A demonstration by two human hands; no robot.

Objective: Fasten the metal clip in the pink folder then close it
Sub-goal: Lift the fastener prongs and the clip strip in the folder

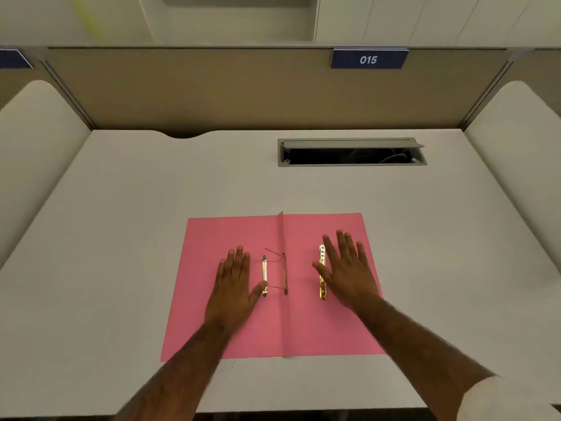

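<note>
Folder open flat, clip parts still loose, nothing fastened yet.

The pink folder (230,235) lies spread near the desk's (121,208) front edge, middle. The left hand (235,284) rests flat with fingers spread, thumb touching a brass bar (264,275) beside the prongs (284,273) at the spine; the right hand (346,268) lies flat, gripping nothing, partly over the second brass strip (321,253). Fastening and closing remain. There is bare desk on both sides and behind, up to the cable slot (352,154).

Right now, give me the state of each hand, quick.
Left hand: open, flat on the pink folder, thumb touching the gold bar; holding nothing.
Right hand: open, fingers spread beside the loose gold strip; holding nothing.
</note>
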